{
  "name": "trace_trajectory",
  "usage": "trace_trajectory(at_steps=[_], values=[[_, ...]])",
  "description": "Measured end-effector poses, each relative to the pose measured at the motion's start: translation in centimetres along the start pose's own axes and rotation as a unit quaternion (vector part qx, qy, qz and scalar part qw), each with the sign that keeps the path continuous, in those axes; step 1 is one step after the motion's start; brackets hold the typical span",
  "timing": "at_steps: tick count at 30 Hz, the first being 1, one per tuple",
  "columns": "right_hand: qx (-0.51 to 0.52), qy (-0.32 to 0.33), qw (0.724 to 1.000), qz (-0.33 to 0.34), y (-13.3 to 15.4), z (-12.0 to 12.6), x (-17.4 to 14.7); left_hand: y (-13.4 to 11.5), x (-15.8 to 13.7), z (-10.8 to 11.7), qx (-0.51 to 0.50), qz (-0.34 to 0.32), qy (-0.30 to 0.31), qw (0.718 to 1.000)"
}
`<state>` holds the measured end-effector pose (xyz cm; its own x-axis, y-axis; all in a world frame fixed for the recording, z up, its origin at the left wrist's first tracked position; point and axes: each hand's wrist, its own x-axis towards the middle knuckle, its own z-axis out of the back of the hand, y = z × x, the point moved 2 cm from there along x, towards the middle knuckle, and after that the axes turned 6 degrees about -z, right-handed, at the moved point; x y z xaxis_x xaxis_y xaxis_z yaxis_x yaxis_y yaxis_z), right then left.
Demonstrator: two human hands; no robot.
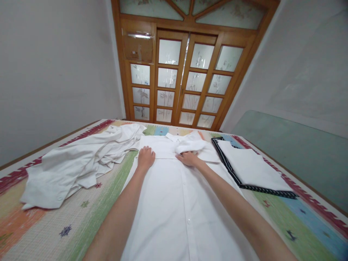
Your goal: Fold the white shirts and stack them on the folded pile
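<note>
Evidently, the far part of the white shirt (pixel 160 203) is being attended to, its front laid upward beneath both hands and its body spread from the fingers back toward the person. A row of buttons (pixel 188 220) is seen on the near side of the right fingers, and the collar (pixel 172 137) is found beyond the gap between the two hands. By the left hand (pixel 146 158), a flat strip of cloth (pixel 163 148) is touched at its left end; the fingers are curled, but whether the edge is pinched or only pressed cannot be told. By the right hand (pixel 189 158), some bunched cloth (pixel 191 146) is grasped, its bulk puffed up beyond the fingertips, which are partly hidden. The step in hand is judged to be the arranging of loose cloth across the upper shirt. For the next move, a steady left hand seems to be called for, with the bunch flattened and the layer beneath not dragged. Left of the left fingers, crumpled white clothing (pixel 87 156) is seen; right of the right fingers, a folded white garment (pixel 250 163) is set on black striped cloth (pixel 228 165).
</note>
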<state>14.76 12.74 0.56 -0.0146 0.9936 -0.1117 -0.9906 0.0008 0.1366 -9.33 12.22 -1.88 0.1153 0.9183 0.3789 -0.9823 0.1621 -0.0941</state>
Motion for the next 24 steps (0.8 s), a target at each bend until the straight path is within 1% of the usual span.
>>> trace_trajectory(at_steps=[1,3,7,9,14,18,20,24], values=[[-0.014,0.017,1.000,0.006,0.3,-0.3,-0.1,0.0,0.0,0.0,0.000,0.000,-0.002,1.000],[-0.026,0.014,1.000,0.006,0.6,-0.9,-0.3,0.0,0.0,-0.1,-0.002,-0.001,-0.004,1.000],[-0.043,-0.041,0.998,0.025,0.1,-1.8,-0.4,0.0,0.0,-0.3,-0.010,0.002,-0.008,1.000],[-0.048,-0.058,0.997,0.035,-0.3,-2.0,-0.3,0.0,0.0,-0.3,-0.013,0.002,-0.009,1.000],[-0.053,-0.069,0.995,0.056,-1.8,-2.0,-0.1,0.1,0.1,-0.3,-0.026,0.001,-0.006,1.000],[-0.075,-0.081,0.992,0.057,-4.0,-1.8,0.0,0.2,0.2,-0.5,-0.041,0.007,-0.013,0.999],[-0.078,-0.089,0.992,0.030,-5.4,-1.7,0.1,0.3,0.2,-0.6,-0.040,0.008,-0.013,0.999],[-0.049,-0.113,0.989,-0.086,-8.0,-1.4,0.3,0.3,0.3,-0.7,-0.029,0.007,-0.009,1.000]])
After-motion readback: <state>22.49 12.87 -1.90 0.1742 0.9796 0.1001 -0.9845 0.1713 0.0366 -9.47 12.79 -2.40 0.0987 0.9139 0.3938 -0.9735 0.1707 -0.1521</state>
